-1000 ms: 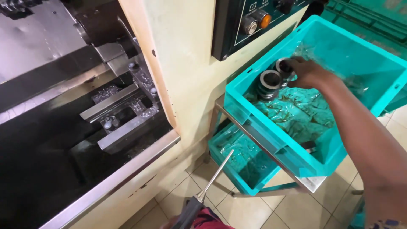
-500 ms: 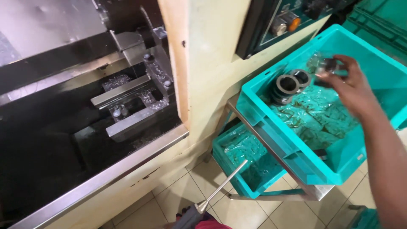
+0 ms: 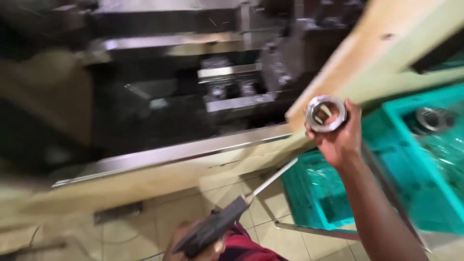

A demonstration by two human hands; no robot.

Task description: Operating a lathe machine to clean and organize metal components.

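Our right hand is raised in front of the machine's cream casing, palm toward us, its fingers curled round a metal ring that we hold up by its rim, the bore facing the camera; the ring is bright steel with a notched outer edge. It sits at the top of the fist, clear of everything else, just over the corner where the casing meets the steel sill. Our forearm runs down to the lower right corner. To the right of it stands a teal crate with another ring lying inside on clear plastic bags; a second teal crate sits lower, beneath the first, on a thin metal frame. Our left hand, low in the middle, is closed on the dark handle of a tool whose slim metal shaft slants up toward the right hand without touching it. Beyond the sill, the machine's dark interior shows a blurred steel fixture. Pale floor tiles lie below. The whole view is smeared by motion, so fine detail cannot be told.
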